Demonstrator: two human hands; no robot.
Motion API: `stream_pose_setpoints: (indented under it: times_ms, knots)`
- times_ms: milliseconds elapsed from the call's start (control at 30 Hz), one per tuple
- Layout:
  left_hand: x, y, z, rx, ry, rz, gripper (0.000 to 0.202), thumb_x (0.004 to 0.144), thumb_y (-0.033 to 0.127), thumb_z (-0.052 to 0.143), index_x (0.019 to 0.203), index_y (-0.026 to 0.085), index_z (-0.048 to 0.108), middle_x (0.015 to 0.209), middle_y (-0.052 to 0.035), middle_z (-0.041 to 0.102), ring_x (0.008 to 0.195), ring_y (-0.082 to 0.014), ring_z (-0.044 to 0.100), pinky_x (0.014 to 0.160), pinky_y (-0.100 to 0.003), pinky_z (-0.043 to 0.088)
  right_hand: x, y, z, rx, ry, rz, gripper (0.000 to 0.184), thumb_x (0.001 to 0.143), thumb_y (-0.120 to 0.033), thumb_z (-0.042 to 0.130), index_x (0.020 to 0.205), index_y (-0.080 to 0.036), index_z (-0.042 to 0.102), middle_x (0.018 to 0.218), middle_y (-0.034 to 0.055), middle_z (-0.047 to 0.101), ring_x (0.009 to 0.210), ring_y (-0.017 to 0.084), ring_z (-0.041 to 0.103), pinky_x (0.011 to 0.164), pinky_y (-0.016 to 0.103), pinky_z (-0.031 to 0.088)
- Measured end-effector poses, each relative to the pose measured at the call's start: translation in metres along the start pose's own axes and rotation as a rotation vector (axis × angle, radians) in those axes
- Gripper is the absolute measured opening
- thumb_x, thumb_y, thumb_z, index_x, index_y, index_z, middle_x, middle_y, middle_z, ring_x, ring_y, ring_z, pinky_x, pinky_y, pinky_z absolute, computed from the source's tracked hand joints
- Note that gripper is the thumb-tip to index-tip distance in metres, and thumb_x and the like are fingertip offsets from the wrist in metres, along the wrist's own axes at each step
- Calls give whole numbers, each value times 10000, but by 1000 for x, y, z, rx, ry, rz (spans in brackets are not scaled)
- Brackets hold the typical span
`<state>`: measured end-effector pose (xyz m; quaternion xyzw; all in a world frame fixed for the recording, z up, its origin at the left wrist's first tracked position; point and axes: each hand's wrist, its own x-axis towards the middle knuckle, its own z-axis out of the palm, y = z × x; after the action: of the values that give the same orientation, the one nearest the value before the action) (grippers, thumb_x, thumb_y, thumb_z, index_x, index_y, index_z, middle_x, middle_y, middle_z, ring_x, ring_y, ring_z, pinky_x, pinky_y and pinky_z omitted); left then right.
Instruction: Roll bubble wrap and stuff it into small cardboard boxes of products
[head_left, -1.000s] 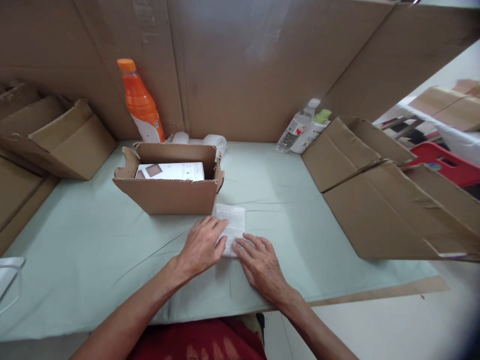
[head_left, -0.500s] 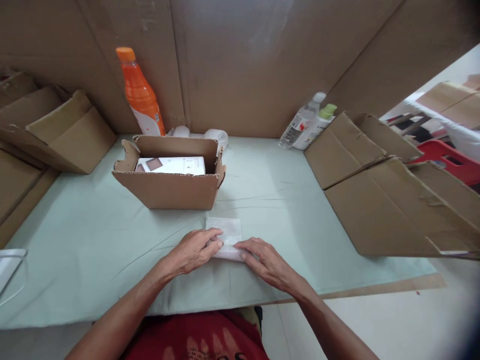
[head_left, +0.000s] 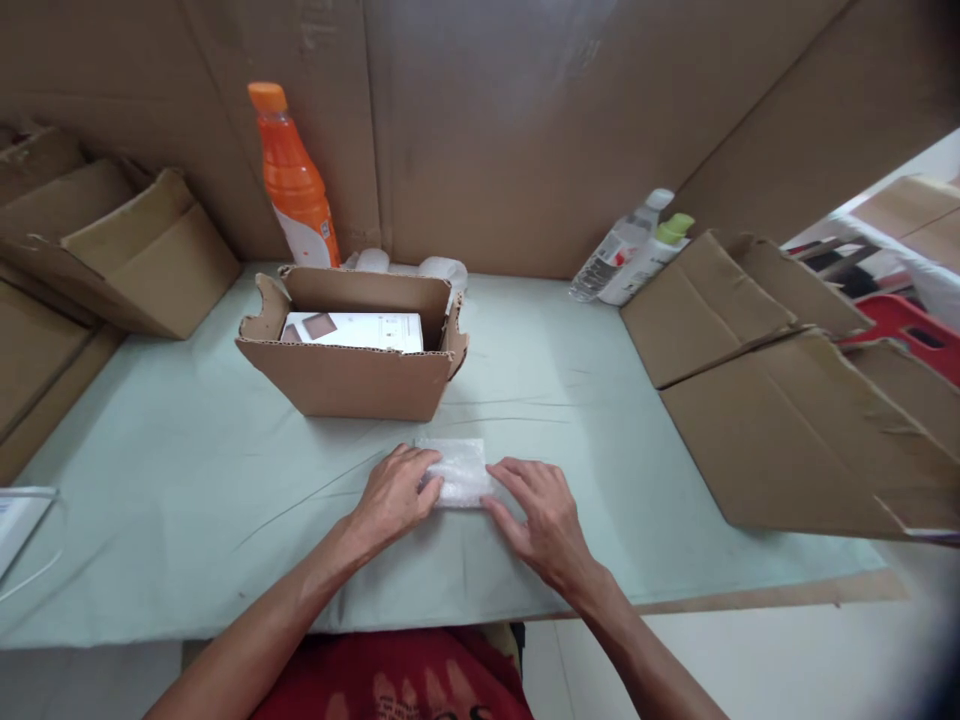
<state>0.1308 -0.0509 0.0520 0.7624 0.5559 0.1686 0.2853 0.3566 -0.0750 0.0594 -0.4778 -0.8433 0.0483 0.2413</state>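
A small clear bubble wrap pouch [head_left: 463, 470] lies flat on the pale green cloth near the front of the table. My left hand [head_left: 399, 490] grips its left side, with the thumb and fingertips pressed over the edge; the fingers below are partly hidden. At the right edge, my right hand [head_left: 540, 510] has its thumb and forefinger spread apart, their tips against or just beside the wrap. Behind the pouch stands an open cardboard box [head_left: 352, 385] holding a white printed box [head_left: 360, 330].
An orange bottle [head_left: 296, 185] and clear plastic rolls [head_left: 442, 268] stand behind the box. A water bottle [head_left: 615, 250] and a green-capped bottle [head_left: 649, 258] lean at the back right. Cardboard bins [head_left: 161, 260] line the left; more bins [head_left: 795, 430] line the right. A white device [head_left: 22, 515] sits at left.
The folded near part of the bubble wrap now lies flatter. My right hand has shifted to its right edge, and my left hand has slid slightly up along the left. The view has tilted slightly.
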Motion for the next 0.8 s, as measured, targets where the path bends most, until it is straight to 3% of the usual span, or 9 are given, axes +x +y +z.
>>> stream_pose_setpoints:
  times_ms: [133,267,400,500,667,800]
  knots:
    - [3,1,2,-7,24,-8,326,880,211,528,1163,163,684,1130,-118,715,1061,-289,632,958,-436,497,-1,-4,3,-54,-147,-187,325,907,-181,599,1230,-190,627,1314,141,633,1160,314,562,922,468,440]
    - [-8,-4,-1,-116,128,-75,417,903,306,516,1281,147,593,1092,-122,661,934,-247,633,856,-412,528,8,0,15,-23,-134,-158,278,927,-107,537,1161,-202,654,1208,108,694,1089,283,596,884,435,452]
    - [-34,-11,-1,-617,180,-341,646,839,436,592,1402,161,436,1144,-122,601,871,-207,607,706,-356,549,14,1,16,122,-148,-82,249,932,-123,551,1141,-202,660,1130,98,722,1013,264,626,838,416,457]
    - [-51,-7,4,-1041,126,-492,881,767,446,684,1483,145,270,1265,-171,544,1004,-234,610,789,-391,565,12,-5,12,269,-164,-22,239,937,-151,569,1151,-206,661,1120,89,732,1025,257,640,857,414,461]
    - [-62,6,14,-1326,136,-455,1080,699,395,789,1538,155,154,1308,-148,563,1161,-244,577,1027,-377,445,3,-22,7,457,-228,43,220,966,-230,559,1151,-230,678,1117,71,744,1034,243,653,910,415,458]
    - [-65,8,15,-1361,121,-376,1079,697,374,805,1549,185,172,1350,-130,564,1155,-237,576,1006,-333,439,1,-28,3,573,-312,100,221,975,-316,558,1125,-237,698,1083,65,753,994,240,659,917,412,466]
